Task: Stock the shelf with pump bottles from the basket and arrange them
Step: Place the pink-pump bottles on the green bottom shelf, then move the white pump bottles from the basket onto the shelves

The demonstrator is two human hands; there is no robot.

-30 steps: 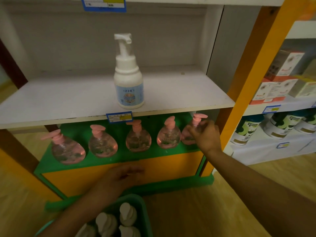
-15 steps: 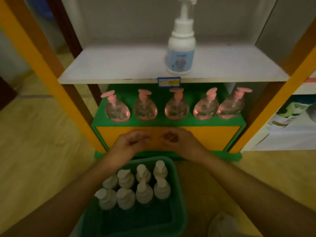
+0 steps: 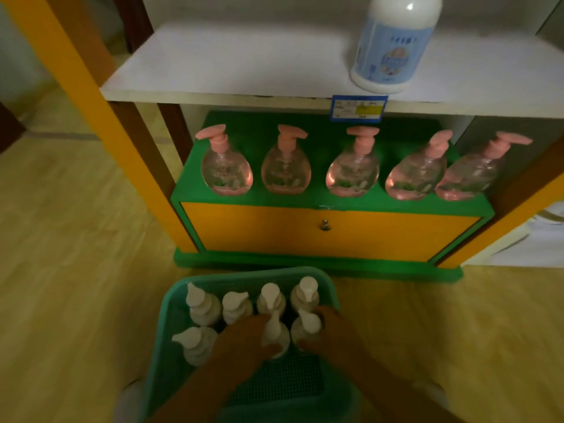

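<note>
- The shelving unit, with its white shelf (image 3: 244, 65) and green lower ledge (image 3: 305, 199), is standing just beyond the basket.
- The teal basket (image 3: 171, 300) is sitting on the wooden floor (image 3: 67, 239), directly in front of the unit's orange drawer (image 3: 305, 236).
- One white foam pump bottle with a blue label (image 3: 393, 50) is standing up on the white shelf, well above and beyond the basket.
- Five clear pink pump bottles (image 3: 352, 175) are lining the green ledge, beyond the basket.
- Seven white pump bottles (image 3: 207, 306) are standing upright inside the basket, toward its far end.
- The left hand (image 3: 241, 340) is curling around one near-row bottle (image 3: 276, 331); the thumb is pressing its body.
- The right hand (image 3: 332, 334) is wrapping the neighbouring bottle (image 3: 306, 326), fingers behind, thumb in front.
- These bottles are probably rigid, smooth plastic, moderately heavy if full; gripping the body below the collar is looking safer than lifting by the pump head, which could swivel or depress.
</note>
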